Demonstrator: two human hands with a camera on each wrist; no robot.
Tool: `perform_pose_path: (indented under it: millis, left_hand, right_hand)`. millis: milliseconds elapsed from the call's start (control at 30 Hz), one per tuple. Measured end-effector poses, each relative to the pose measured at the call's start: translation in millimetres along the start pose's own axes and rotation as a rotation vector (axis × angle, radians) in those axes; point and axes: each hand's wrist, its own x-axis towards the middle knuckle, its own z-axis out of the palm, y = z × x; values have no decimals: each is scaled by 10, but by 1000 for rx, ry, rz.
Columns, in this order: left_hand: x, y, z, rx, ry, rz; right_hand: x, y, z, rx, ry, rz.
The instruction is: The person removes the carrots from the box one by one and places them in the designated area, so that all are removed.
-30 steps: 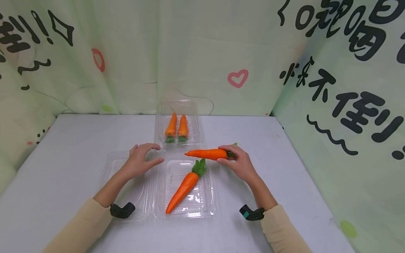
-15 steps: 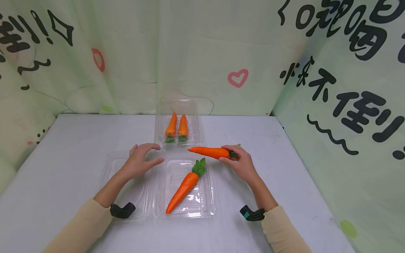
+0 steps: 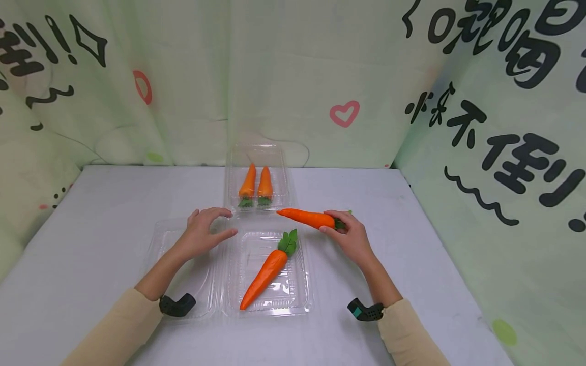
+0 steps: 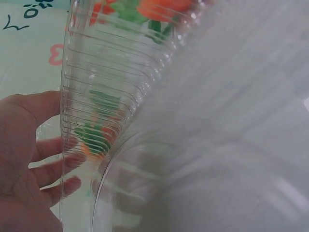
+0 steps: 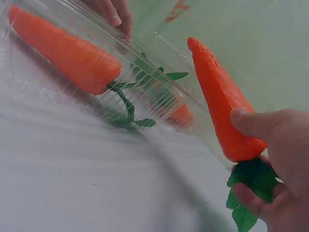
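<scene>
My right hand [image 3: 345, 231] grips an orange toy carrot [image 3: 308, 218] near its leafy end, above the table, with the tip pointing left. In the right wrist view the thumb presses the carrot's [image 5: 222, 111] wide end, and green leaves hang below. Another carrot [image 3: 263, 279] lies diagonally in an open clear plastic box [image 3: 302, 305], leaves towards the far right corner. My left hand [image 3: 206, 234] hovers by the box's far left side, fingers loosely bent and spread, holding nothing. The left wrist view shows that hand [image 4: 29, 150] beside the ribbed clear wall; contact is unclear.
The box's clear lid [image 3: 183, 305] lies folded out to the left, under the left forearm. Behind stands another clear box [image 3: 286, 185] with two carrots [image 3: 247, 183] in it. A printed curtain [image 3: 274, 76] encloses the white table [image 3: 114, 203] at the back and sides.
My right hand has shifted slightly right with its carrot, whose tip has swung a little farther away from me. The left hand and the carrot in the box stay put.
</scene>
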Motion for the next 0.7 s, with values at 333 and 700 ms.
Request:
perform_pose_path:
  millis: [333, 700]
  left_hand:
    - [-5, 11, -9, -2, -1, -7]
    - [-9, 4, -2, 1, -3, -15]
  right_hand:
    - [-13, -11, 3, 1, 17, 51]
    - [-9, 28, 3, -25, 25, 106]
